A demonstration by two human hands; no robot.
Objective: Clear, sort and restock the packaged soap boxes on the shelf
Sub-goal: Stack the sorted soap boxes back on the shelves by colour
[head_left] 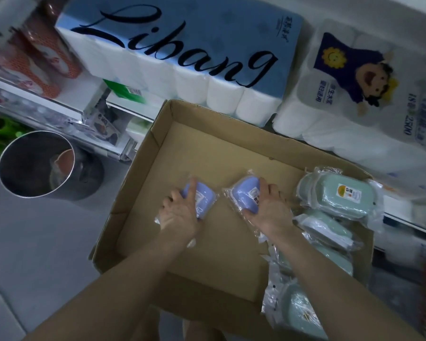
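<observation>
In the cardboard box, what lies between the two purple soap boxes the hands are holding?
Only a narrow bare strip of cardboard box floor, seen in the head view, separates the left purple soap box from the right purple soap box.

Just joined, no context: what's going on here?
A person is working over a cardboard box. The left hand holds one bagged purple soap box, the right hand a second purple soap box, both low inside the box. Bagged green soap boxes are piled along its right side. Toilet paper packs sit behind.
</observation>
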